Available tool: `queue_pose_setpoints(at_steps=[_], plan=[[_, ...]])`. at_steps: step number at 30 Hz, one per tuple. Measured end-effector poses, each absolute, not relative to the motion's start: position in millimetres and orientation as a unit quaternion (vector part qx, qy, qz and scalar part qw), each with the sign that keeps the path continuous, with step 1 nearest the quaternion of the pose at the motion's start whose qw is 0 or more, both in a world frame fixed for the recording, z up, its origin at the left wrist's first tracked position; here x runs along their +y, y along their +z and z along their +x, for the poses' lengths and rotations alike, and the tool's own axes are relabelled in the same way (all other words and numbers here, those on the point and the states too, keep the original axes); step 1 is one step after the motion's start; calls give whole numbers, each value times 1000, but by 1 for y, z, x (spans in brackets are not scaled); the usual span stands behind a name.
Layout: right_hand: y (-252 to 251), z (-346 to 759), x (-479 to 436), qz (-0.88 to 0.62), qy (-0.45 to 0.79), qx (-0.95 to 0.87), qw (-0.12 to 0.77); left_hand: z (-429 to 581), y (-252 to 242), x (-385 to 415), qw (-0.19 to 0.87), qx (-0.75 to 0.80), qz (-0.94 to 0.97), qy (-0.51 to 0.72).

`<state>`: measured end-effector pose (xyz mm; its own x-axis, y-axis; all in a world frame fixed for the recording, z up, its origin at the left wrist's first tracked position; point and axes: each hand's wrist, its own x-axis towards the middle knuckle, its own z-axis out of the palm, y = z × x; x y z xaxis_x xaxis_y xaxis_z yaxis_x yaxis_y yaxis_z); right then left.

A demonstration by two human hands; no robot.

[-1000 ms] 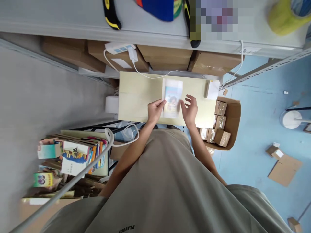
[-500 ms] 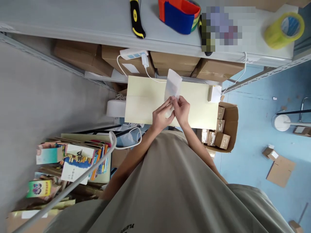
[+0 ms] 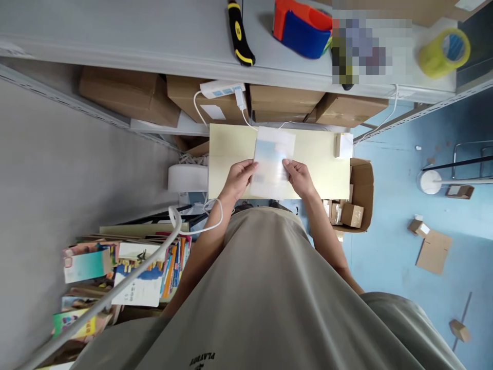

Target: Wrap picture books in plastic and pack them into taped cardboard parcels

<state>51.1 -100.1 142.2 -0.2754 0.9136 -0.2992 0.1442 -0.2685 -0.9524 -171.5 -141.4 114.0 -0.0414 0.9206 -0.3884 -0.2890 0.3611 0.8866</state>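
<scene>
Milky, translucent film makes up the packet (image 3: 272, 167) you have in front of you, with pale blue print showing faintly through it. You hold it by its two long sides, over the middle of the pale yellow table (image 3: 323, 164), its lower end reaching about to the near edge. Whether it touches the surface below, I cannot tell.

Your left hand (image 3: 239, 179) pinches the packet's left side between thumb and fingers, the fingers loosely curled. Your right hand (image 3: 299, 178) has the opposite side in a similar pinch, thumb on top, a little higher than the packet's middle. Neither hand is spread wide.

At the far right corner of your table stands a small white box (image 3: 344, 145). Just beyond the right end is an open carton (image 3: 364, 187) with small brown boxes (image 3: 352, 215) in it. Behind the table, larger cardboard boxes (image 3: 285, 103) sit under a grey shelf (image 3: 154, 43), with a white power strip (image 3: 222, 89) before them. On that shelf lie a black-and-yellow knife (image 3: 241, 35), a red-and-blue holder (image 3: 304, 32) and a yellow tape roll (image 3: 442, 54). Books (image 3: 140, 277) are stacked at your lower left.
</scene>
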Motion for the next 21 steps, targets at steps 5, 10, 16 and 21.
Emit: queue_pose_setpoints(at_steps=[5,10,16,21], plan=[[140,40,-108,-625,429,-540,366,-176,114,-143,535,600,338,490],[164,-2,-132,-589,444,-564,371,-164,130,-153,399,641,444,483],[167,-21,-129,-600,429,-546,397,-157,145,-168,370,564,572,468],[161,7,-115,-548,499,-520,425,-189,133,-155,424,595,449,514]])
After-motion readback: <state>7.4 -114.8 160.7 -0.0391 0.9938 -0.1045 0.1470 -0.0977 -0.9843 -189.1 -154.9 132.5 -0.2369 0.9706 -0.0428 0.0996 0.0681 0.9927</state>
